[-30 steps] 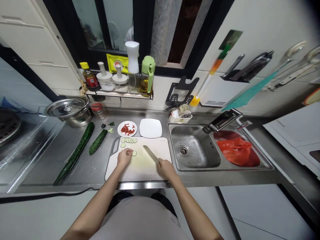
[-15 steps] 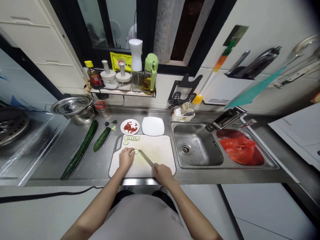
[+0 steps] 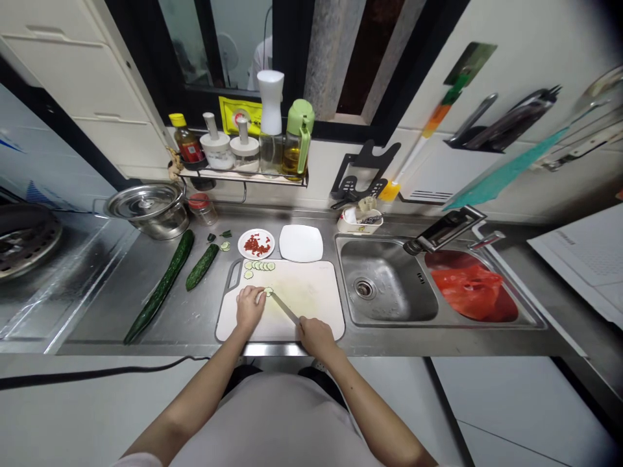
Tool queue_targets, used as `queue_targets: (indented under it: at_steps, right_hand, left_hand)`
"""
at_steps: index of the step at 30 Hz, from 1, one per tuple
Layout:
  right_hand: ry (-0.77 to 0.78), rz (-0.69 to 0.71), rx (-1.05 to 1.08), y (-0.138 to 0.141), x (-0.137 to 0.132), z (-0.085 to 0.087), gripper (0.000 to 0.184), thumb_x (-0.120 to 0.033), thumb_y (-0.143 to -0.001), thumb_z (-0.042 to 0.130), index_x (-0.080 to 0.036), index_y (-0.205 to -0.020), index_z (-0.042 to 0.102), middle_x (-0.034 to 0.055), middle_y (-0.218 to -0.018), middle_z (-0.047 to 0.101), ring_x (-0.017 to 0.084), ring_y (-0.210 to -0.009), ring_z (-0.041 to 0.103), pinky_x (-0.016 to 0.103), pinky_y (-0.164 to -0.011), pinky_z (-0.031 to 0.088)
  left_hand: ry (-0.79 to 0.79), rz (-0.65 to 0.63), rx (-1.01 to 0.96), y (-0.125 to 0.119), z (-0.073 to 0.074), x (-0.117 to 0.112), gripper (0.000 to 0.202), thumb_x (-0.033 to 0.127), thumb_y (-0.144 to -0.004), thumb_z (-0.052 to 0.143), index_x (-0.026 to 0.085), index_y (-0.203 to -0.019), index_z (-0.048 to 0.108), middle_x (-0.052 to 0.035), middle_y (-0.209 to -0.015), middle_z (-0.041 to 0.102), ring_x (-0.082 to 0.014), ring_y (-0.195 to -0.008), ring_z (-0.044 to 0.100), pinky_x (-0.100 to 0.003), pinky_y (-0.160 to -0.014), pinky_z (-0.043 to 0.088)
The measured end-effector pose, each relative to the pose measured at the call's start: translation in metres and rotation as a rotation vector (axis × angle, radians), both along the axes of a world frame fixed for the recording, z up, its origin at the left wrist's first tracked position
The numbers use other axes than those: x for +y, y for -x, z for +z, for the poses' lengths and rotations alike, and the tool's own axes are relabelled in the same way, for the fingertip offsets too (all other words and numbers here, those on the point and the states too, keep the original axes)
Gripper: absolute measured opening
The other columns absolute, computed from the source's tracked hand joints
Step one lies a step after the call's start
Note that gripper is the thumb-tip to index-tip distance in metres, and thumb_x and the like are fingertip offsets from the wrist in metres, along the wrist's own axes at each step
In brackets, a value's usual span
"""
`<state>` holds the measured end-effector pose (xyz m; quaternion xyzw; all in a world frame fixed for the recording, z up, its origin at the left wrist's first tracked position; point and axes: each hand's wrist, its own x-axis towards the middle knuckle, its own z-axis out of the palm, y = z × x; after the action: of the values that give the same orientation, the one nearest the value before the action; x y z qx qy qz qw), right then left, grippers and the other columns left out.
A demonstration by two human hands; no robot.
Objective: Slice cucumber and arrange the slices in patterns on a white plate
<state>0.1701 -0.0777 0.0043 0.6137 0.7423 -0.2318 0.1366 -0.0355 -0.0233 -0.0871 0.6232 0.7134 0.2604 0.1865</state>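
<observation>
On the white cutting board [image 3: 311, 311], my right hand [image 3: 315, 335] is closed round the handle of a knife [image 3: 286, 309], whose blade points away to the left. The blade's tip meets a thin cucumber slice [image 3: 269, 292]. My left hand [image 3: 250, 306] has its fingertips pinched together at that slice's left edge; how firmly they grip is too small to make out. Several cut cucumber slices [image 3: 260, 266] lie overlapping in a row near the board's far left corner, with a single one just below them.
Behind the board stand a plate of chopped red pieces [image 3: 256, 245] and a white plate [image 3: 301, 243]. To the left lie a long cucumber [image 3: 163, 285] and a shorter cut one [image 3: 202, 266], near a lidded steel pot [image 3: 150, 211]. A steel sink [image 3: 389, 279] adjoins on the right.
The view has shifted slightly. The slice by the knife tip now shows a little more of its face; both hands stay almost in the same place on the board.
</observation>
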Motion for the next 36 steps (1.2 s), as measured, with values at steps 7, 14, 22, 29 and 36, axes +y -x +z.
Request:
queue_targets:
  at_steps: [7,14,22,29,36]
  right_hand:
    - [0.053,0.010,-0.023,0.005,0.003,0.000,0.028,-0.017,-0.092,0.036,-0.014,-0.105,0.060,0.0146,-0.093,0.068,0.025,-0.091,0.066,0.031,-0.071,0.044]
    - [0.108,0.000,-0.007,0.008,0.008,0.007,0.025,-0.015,-0.091,0.040,-0.013,-0.106,0.059,0.0160,-0.097,0.068,0.025,-0.092,0.065,0.031,-0.071,0.045]
    - [0.110,-0.001,-0.004,0.016,0.014,0.005,0.025,-0.012,-0.088,0.041,-0.014,-0.106,0.058,0.0158,-0.097,0.067,0.024,-0.094,0.065,0.031,-0.073,0.045]
    - [0.106,0.009,-0.011,0.019,0.018,0.005,0.026,-0.012,-0.087,0.041,-0.014,-0.107,0.058,0.0160,-0.099,0.067,0.025,-0.095,0.065,0.032,-0.074,0.046]
    - [0.097,0.028,-0.016,0.023,0.020,0.008,0.029,-0.008,-0.085,0.041,-0.013,-0.108,0.058,0.0157,-0.101,0.067,0.025,-0.097,0.065,0.032,-0.076,0.048]
  left_hand:
    - [0.000,-0.002,0.005,-0.001,0.004,-0.001,0.024,0.031,-0.087,0.051,0.023,-0.098,0.070,-0.0072,-0.096,0.063,-0.0237,-0.101,0.054,-0.038,-0.090,0.039]
    - [0.026,-0.016,0.026,-0.002,0.007,-0.001,0.024,0.029,-0.087,0.051,0.023,-0.100,0.070,-0.0078,-0.098,0.063,-0.0243,-0.102,0.053,-0.039,-0.091,0.038]
    - [0.020,-0.020,0.054,-0.003,0.006,-0.001,0.022,0.029,-0.087,0.051,0.023,-0.099,0.069,-0.0071,-0.098,0.063,-0.0234,-0.101,0.053,-0.037,-0.088,0.038]
    - [0.001,-0.032,0.056,-0.002,0.004,-0.001,0.022,0.030,-0.088,0.050,0.023,-0.098,0.069,-0.0069,-0.098,0.063,-0.0233,-0.101,0.053,-0.037,-0.089,0.038]
    - [0.018,-0.027,0.053,-0.001,0.003,-0.001,0.022,0.030,-0.088,0.050,0.024,-0.100,0.068,-0.0070,-0.099,0.063,-0.0238,-0.102,0.053,-0.037,-0.089,0.038]
